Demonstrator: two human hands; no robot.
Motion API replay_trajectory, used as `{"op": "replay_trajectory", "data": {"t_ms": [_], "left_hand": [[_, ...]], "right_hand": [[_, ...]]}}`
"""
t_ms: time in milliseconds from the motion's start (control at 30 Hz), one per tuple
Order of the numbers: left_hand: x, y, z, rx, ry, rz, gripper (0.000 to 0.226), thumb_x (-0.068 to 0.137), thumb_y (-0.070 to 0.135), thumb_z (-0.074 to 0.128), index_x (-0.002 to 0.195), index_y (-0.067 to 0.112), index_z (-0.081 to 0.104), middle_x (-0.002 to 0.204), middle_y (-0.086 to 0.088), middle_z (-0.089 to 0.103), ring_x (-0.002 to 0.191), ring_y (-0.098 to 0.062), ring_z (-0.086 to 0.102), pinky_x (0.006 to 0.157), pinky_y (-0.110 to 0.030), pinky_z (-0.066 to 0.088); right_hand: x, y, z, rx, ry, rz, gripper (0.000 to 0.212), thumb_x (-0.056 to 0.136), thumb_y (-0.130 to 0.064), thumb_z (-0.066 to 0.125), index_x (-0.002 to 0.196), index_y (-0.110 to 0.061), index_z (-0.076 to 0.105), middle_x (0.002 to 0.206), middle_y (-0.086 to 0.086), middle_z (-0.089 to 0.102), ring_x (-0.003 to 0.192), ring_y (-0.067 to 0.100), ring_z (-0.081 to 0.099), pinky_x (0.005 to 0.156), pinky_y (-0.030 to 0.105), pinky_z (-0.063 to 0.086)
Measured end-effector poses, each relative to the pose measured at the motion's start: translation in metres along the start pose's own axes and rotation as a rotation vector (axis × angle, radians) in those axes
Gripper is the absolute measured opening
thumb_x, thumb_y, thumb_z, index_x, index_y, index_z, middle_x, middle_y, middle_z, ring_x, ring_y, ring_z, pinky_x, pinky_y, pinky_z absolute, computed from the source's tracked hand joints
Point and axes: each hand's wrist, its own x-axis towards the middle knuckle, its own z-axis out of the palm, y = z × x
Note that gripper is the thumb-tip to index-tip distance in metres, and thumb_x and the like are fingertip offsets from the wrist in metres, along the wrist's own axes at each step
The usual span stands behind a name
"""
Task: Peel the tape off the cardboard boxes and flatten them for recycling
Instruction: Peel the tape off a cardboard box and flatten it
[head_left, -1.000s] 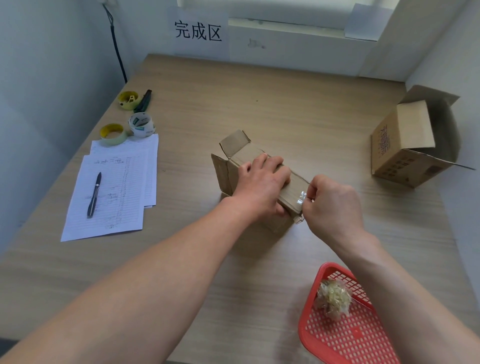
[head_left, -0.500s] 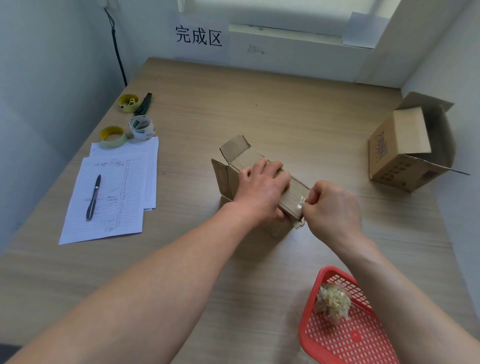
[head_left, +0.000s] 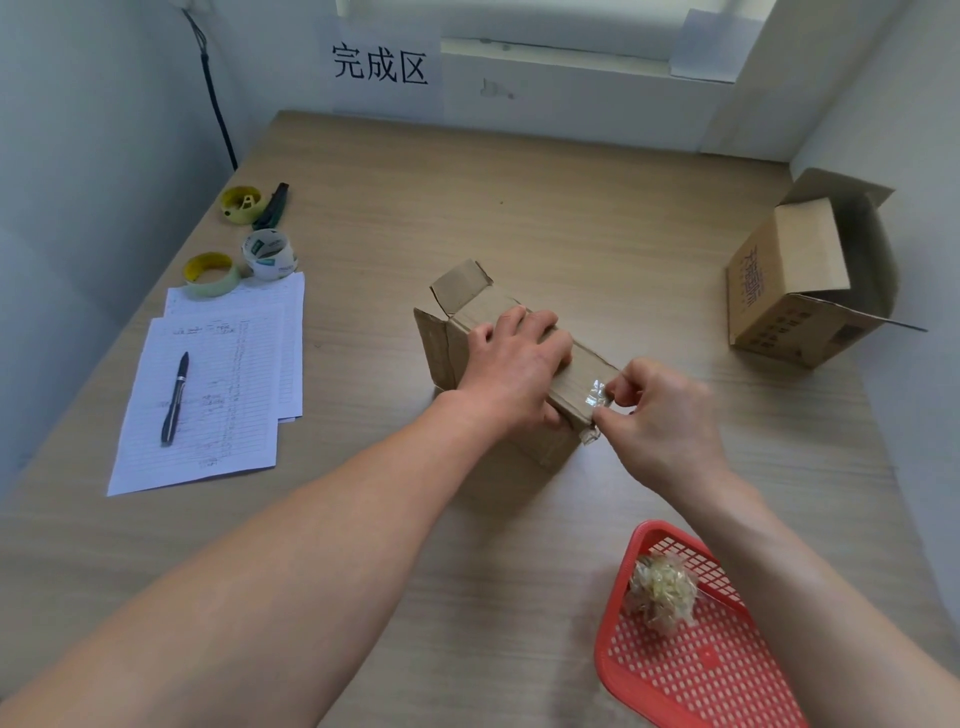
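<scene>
A small brown cardboard box (head_left: 447, 353) lies on its side in the middle of the table, its far-left flaps open. My left hand (head_left: 514, 364) holds it from above, fingers over the far side and thumb curled at the near face. At the box's near right end my right hand (head_left: 660, 415) pinches a lifted piece of clear tape (head_left: 595, 397) between thumb and fingertips. A second cardboard box (head_left: 784, 296) with printed sides stands at the far right, flaps open.
A red plastic basket (head_left: 691, 670) at the near right holds a crumpled ball of used tape (head_left: 662, 592). On the left lie lined papers (head_left: 208, 395) with a pen (head_left: 175, 397) and three tape rolls (head_left: 267, 254). A wall sign hangs behind the table.
My right hand's fingers have lifted the tape end a little further off the box's right end. My left hand has stayed on the box.
</scene>
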Motion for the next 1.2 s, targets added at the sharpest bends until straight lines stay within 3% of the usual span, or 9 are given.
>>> {"op": "replay_trajectory", "data": {"t_ms": [133, 267, 400, 500, 633, 833, 967, 1100, 1200], "left_hand": [[-0.001, 0.0, -0.001, -0.006, 0.002, -0.004, 0.078, 0.063, 0.052, 0.085, 0.127, 0.029, 0.048, 0.155, 0.003, 0.026, 0.145, -0.027, 0.015, 0.112, -0.05, 0.02], [0.0, 0.001, -0.002, -0.011, 0.013, -0.002, 0.073, 0.067, 0.051, 0.082, 0.127, 0.029, 0.048, 0.155, 0.002, 0.027, 0.144, -0.026, 0.017, 0.112, -0.049, 0.02], [-0.001, 0.001, -0.001, -0.012, 0.004, -0.007, 0.076, 0.065, 0.051, 0.083, 0.128, 0.029, 0.048, 0.156, 0.002, 0.025, 0.146, -0.027, 0.015, 0.112, -0.05, 0.019], [-0.001, 0.0, -0.001, -0.027, 0.001, -0.011, 0.077, 0.064, 0.051, 0.085, 0.128, 0.029, 0.048, 0.156, 0.003, 0.025, 0.146, -0.027, 0.014, 0.113, -0.05, 0.018], [0.001, 0.001, 0.0, -0.03, -0.001, -0.016, 0.077, 0.062, 0.05, 0.086, 0.127, 0.03, 0.048, 0.156, 0.005, 0.025, 0.146, -0.025, 0.014, 0.112, -0.048, 0.018], [0.0, -0.001, 0.0, -0.047, 0.006, -0.027, 0.078, 0.059, 0.049, 0.088, 0.125, 0.031, 0.05, 0.153, 0.007, 0.027, 0.144, -0.021, 0.015, 0.111, -0.045, 0.017], [0.0, -0.002, 0.0, -0.051, 0.018, -0.031, 0.078, 0.058, 0.048, 0.088, 0.125, 0.031, 0.051, 0.153, 0.008, 0.028, 0.143, -0.02, 0.016, 0.11, -0.043, 0.018], [0.003, -0.001, 0.001, -0.044, 0.01, -0.038, 0.079, 0.058, 0.048, 0.088, 0.125, 0.031, 0.051, 0.154, 0.008, 0.027, 0.144, -0.02, 0.016, 0.111, -0.043, 0.018], [0.004, -0.001, 0.0, -0.053, 0.008, -0.044, 0.08, 0.057, 0.048, 0.089, 0.125, 0.031, 0.051, 0.154, 0.009, 0.027, 0.145, -0.02, 0.015, 0.111, -0.043, 0.018]], "right_hand": [[-0.008, 0.001, -0.002, 0.184, -0.007, 0.074, 0.028, 0.069, -0.015, 0.082, 0.07, -0.018, 0.053, 0.068, -0.003, 0.064, 0.064, 0.02, 0.062, 0.059, 0.034, 0.046], [-0.023, 0.002, 0.009, 0.221, -0.031, 0.142, 0.044, 0.065, -0.033, 0.09, 0.075, -0.016, 0.05, 0.066, -0.003, 0.065, 0.063, 0.013, 0.062, 0.058, 0.033, 0.046], [-0.022, 0.009, 0.014, 0.327, -0.052, 0.153, 0.028, 0.069, 0.001, 0.079, 0.066, -0.011, 0.055, 0.061, -0.004, 0.058, 0.054, 0.006, 0.049, 0.053, 0.02, 0.04], [-0.014, 0.019, 0.002, 0.546, -0.008, 0.254, 0.025, 0.073, 0.011, 0.073, 0.068, -0.008, 0.058, 0.067, 0.009, 0.064, 0.06, 0.018, 0.059, 0.059, 0.038, 0.05], [-0.005, 0.025, -0.003, 0.793, 0.024, 0.394, 0.023, 0.083, 0.013, 0.063, 0.081, -0.009, 0.064, 0.074, 0.011, 0.061, 0.066, 0.021, 0.061, 0.062, 0.036, 0.05], [0.002, 0.037, 0.019, 0.646, 0.082, 0.476, 0.029, 0.094, -0.002, 0.053, 0.091, -0.023, 0.073, 0.084, 0.0, 0.072, 0.078, 0.013, 0.069, 0.074, 0.035, 0.057], [0.005, 0.038, 0.013, 0.775, 0.088, 0.499, 0.031, 0.093, -0.002, 0.043, 0.076, -0.015, 0.065, 0.081, 0.005, 0.065, 0.084, 0.022, 0.067, 0.07, 0.037, 0.055], [0.008, 0.036, 0.006, 1.128, 0.05, 0.619, 0.015, 0.079, -0.022, 0.053, 0.071, -0.01, 0.056, 0.085, 0.01, 0.062, 0.086, 0.028, 0.072, 0.065, 0.037, 0.055], [0.006, 0.037, 0.01, 0.982, 0.036, 0.562, 0.029, 0.086, -0.013, 0.07, 0.068, -0.016, 0.048, 0.089, 0.005, 0.066, 0.092, 0.021, 0.068, 0.068, 0.036, 0.053]]}}
